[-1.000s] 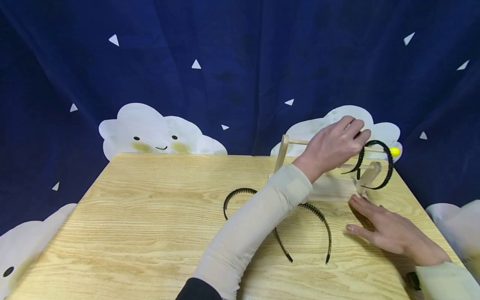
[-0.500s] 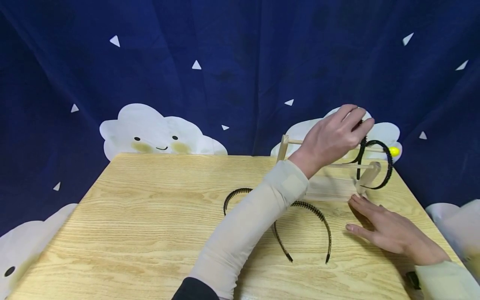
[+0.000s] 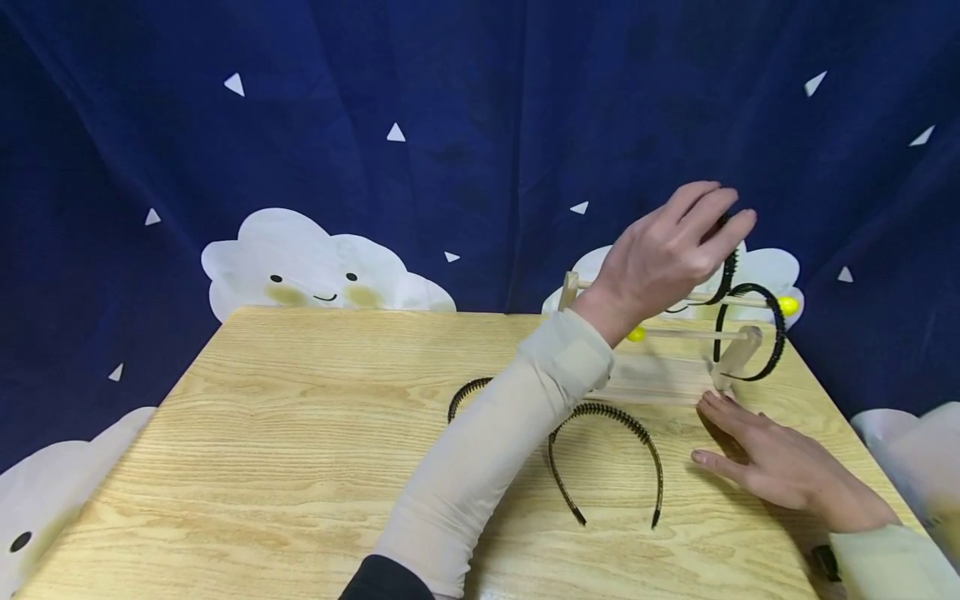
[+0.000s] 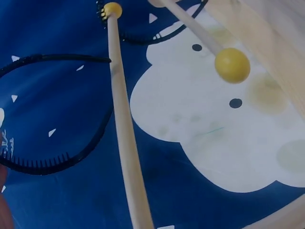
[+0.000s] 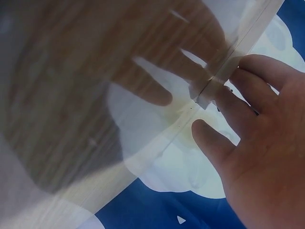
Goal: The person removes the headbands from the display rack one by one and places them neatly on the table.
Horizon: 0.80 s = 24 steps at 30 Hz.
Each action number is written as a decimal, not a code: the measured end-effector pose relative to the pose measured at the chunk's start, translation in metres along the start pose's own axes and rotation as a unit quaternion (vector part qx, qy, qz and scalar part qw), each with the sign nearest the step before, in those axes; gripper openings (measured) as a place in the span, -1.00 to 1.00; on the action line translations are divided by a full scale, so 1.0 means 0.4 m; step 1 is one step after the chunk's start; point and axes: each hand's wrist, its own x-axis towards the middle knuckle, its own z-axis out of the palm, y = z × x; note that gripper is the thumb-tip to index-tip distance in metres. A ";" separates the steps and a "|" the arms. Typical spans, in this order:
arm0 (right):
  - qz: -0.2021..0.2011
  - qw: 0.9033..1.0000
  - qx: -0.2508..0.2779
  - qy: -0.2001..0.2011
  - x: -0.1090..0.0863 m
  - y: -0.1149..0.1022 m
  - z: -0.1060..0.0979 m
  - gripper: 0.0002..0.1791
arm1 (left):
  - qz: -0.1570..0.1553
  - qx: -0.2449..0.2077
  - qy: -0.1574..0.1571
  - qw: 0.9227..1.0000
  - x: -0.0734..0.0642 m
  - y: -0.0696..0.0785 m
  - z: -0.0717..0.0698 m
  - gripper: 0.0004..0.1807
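My left hand (image 3: 663, 246) is raised over a wooden stand (image 3: 660, 379) and pinches a black toothed headband (image 3: 729, 273). In the left wrist view that headband (image 4: 52, 168) has its tips near the upper rod (image 4: 125, 138); whether it loops around the rod I cannot tell. Another black headband (image 3: 780, 342) hangs on the same rod, close to its yellow end ball (image 3: 788, 306). My right hand (image 3: 787, 462) lies with straight fingers at the stand's base, fingertips touching its right front corner. In the right wrist view the hand (image 5: 267, 143) holds nothing.
Two dark headbands lie on the wooden table: one (image 3: 647, 433) in front of the stand, another (image 3: 467, 395) mostly hidden under my left forearm. A lower rod ends in a yellow ball (image 3: 636, 334). Behind the table hangs a blue curtain (image 3: 480, 167) with clouds.
My left hand has risen, lifting the pinched headband upward. The lower rod's yellow ball has come into sight below the wrist. The right hand and the hanging headband stay in place.
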 end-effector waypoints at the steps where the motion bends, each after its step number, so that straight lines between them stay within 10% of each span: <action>1: 0.000 1.000 -0.001 -0.001 0.000 0.000 0.001 -0.06 | -0.001 0.001 0.002 1.000 0.000 -0.004 -0.001 -0.54; 24: 0.003 1.000 -0.004 -0.012 0.003 0.001 -0.003 -0.05 | 0.043 -0.081 -0.028 0.995 0.020 -0.088 -0.175 -0.43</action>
